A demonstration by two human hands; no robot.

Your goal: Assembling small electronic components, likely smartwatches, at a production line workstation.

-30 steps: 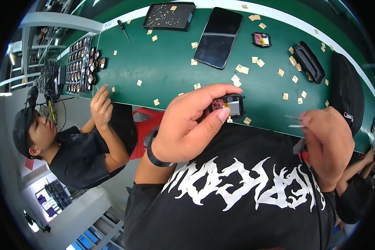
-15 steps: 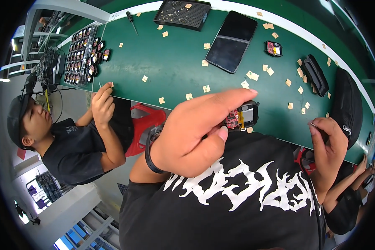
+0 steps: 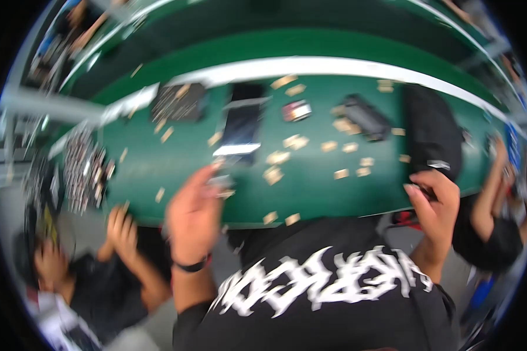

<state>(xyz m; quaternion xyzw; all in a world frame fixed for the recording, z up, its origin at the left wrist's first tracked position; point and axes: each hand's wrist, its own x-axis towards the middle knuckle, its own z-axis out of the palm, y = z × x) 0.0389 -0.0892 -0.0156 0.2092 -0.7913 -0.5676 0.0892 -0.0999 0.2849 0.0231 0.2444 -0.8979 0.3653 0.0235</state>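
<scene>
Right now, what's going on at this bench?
The frame is motion-blurred. A person in a black printed shirt holds the left hand up over the green table, pinching a small dark part. The right hand is raised near a black cap. Small tan pieces lie scattered about.

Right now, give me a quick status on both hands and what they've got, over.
Left hand pinching a small blurred part over the green table. Right hand closed at the table edge; contents unclear. Tan chips scattered close to the left hand.
</scene>
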